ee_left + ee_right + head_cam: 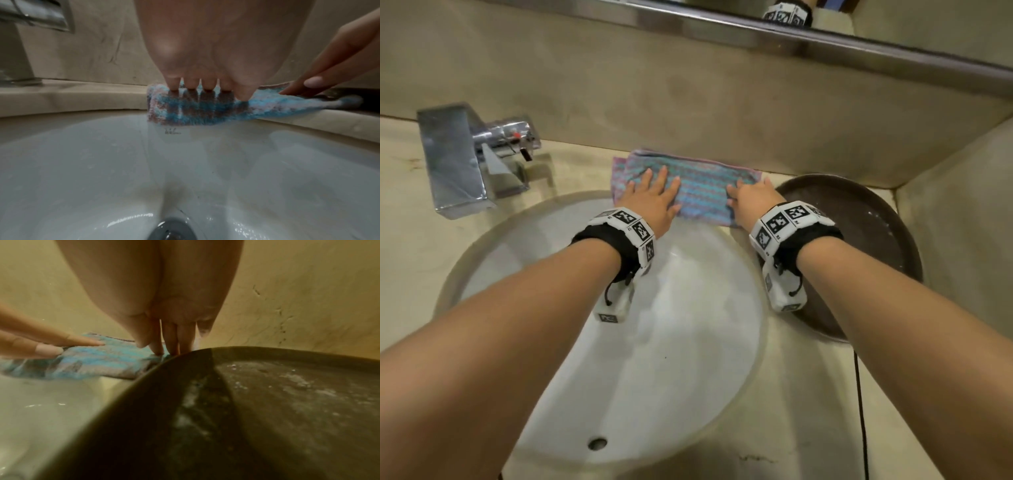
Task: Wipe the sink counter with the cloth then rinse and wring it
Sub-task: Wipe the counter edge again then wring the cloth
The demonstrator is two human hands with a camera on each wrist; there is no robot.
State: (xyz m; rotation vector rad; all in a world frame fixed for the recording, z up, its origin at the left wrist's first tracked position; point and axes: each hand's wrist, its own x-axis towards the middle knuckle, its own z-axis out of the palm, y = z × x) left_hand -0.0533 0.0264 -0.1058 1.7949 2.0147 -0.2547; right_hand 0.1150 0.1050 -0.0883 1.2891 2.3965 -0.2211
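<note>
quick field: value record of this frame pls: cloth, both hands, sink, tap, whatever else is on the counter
cloth: folded blue and pink woven cloth, flat on the beige stone counter behind the basin, near edge overhanging the rim
left hand: left hand pressing flat on the cloth's left part, fingers spread
right hand: right hand on the cloth's right end, fingers extended
sink: white oval basin, drain open
tap: square chrome tap, far left, no water running
other: dark round tray with white residue, right of the basin
</note>
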